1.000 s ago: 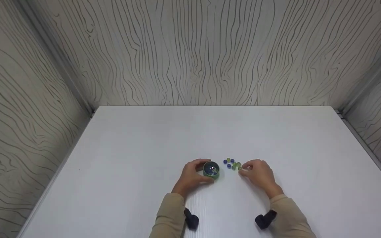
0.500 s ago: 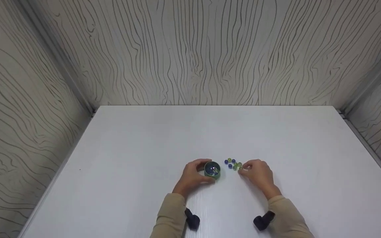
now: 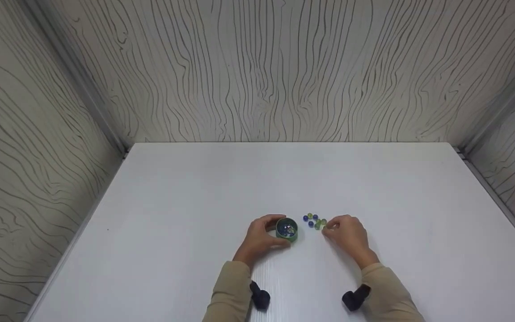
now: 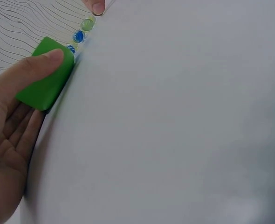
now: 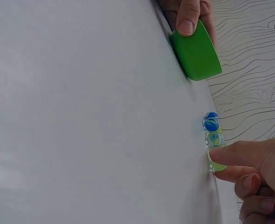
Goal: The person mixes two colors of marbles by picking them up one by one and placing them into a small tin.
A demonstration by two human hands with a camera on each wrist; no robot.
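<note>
A small green cup (image 3: 287,238) stands on the white table with several marbles inside it. My left hand (image 3: 257,237) grips the cup from its left side, and the thumb (image 4: 53,57) lies along the green wall in the left wrist view. To the right of the cup several loose marbles (image 3: 310,224), blue and yellow-green, lie in a close cluster. At the cluster's right end my right hand (image 3: 350,235) pinches a yellow-green marble (image 5: 218,166) between thumb and forefinger, down at the table surface. The fingers cover most of that marble in the head view.
The white table (image 3: 186,188) reaches back to a wood-grain patterned wall (image 3: 257,71). More patterned panels stand at the left and right. Black wrist-camera mounts (image 3: 261,298) stick out from both sleeves, low over the table.
My right thumb and forefinger have drawn in slightly round the yellow-green marble, which shows less than before. My left hand and the cup keep their place.
</note>
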